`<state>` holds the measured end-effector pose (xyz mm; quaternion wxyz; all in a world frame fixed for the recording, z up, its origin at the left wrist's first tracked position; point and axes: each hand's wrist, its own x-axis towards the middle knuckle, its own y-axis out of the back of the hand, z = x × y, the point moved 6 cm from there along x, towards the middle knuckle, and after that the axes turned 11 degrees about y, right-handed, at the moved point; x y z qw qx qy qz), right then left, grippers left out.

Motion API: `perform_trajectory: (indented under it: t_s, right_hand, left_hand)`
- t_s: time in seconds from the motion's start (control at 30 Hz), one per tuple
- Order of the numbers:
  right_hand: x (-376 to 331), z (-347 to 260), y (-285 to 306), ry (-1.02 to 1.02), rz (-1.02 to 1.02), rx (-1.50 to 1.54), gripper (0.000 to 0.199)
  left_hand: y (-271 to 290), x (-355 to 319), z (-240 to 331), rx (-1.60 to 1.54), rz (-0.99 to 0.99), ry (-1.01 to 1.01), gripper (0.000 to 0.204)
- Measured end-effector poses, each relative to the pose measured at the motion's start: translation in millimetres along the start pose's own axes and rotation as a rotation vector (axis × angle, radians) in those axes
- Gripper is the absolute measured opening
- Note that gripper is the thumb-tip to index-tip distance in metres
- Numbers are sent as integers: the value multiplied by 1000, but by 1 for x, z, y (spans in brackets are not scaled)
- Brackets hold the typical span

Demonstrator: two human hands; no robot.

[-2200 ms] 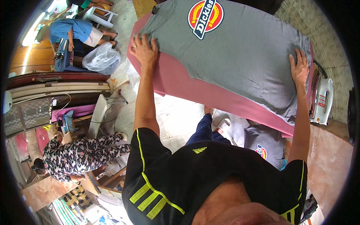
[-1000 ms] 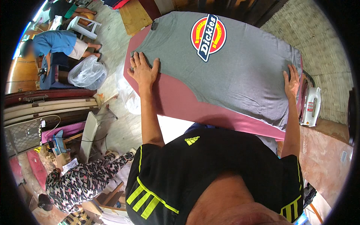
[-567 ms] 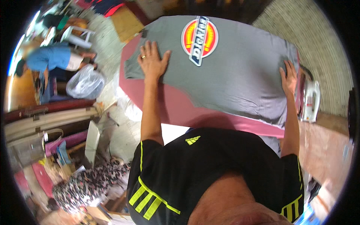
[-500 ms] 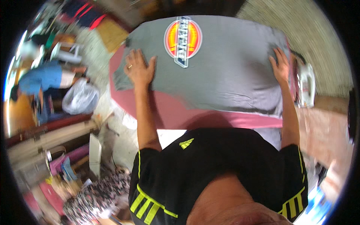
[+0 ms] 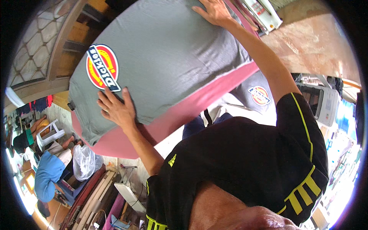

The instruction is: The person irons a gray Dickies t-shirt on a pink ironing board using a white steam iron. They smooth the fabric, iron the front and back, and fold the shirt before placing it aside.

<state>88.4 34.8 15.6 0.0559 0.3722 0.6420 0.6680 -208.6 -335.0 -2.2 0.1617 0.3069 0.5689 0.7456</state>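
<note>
A grey T-shirt [image 5: 161, 57] with a round red, yellow and dark printed badge [image 5: 102, 68] is spread over a padded pink board [image 5: 184, 115]. My left hand [image 5: 118, 109] rests on the cloth just below the badge, its fingers spread, a ring on one of them. Toward the far right end, my right hand [image 5: 214, 12] lies on the shirt with thumb and fingers apart. Neither hand holds anything. Soft wrinkles run through the cloth near the right end and the near hem.
A white iron-like appliance [image 5: 264, 15] stands just past the board's right end. Another grey printed cloth [image 5: 255, 92] hangs below the near edge. A person in a blue shirt [image 5: 50, 174] sits at the left by a plastic bag [image 5: 85, 163]. A grey-white machine [image 5: 320, 103] stands at right.
The whole view has turned, so the board now slants up to the right. My left hand has come closer to the badge; both hands stay on the shirt.
</note>
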Motion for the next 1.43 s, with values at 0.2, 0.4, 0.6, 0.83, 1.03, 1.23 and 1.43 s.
perform_trajectory:
  t_s: [0.2,0.4,0.6,0.83,1.03,1.23,1.43]
  right_hand:
    - [-15,-12,6,47,-52,34,63]
    - [-119,-61,30,269,9,118,64]
    - [-202,-23,66,260,36,203,60]
    - [-347,48,106,-157,458,394,58]
    - [-524,34,-6,-575,335,539,49]
    - [-631,-57,-116,-789,119,789,42]
    - [-684,-135,-212,-1008,-166,1056,38]
  left_hand:
    - [9,-10,13,-11,-3,-42,75]
    - [11,-113,120,-70,-26,-374,70]
    - [6,-165,178,-55,-52,-494,62]
    - [10,-204,213,-38,47,-503,64]
    - [-33,-326,288,-290,22,-966,60]
    - [-223,-398,295,-401,-755,-914,54]
    - [-427,-389,217,-271,-1049,-790,46]
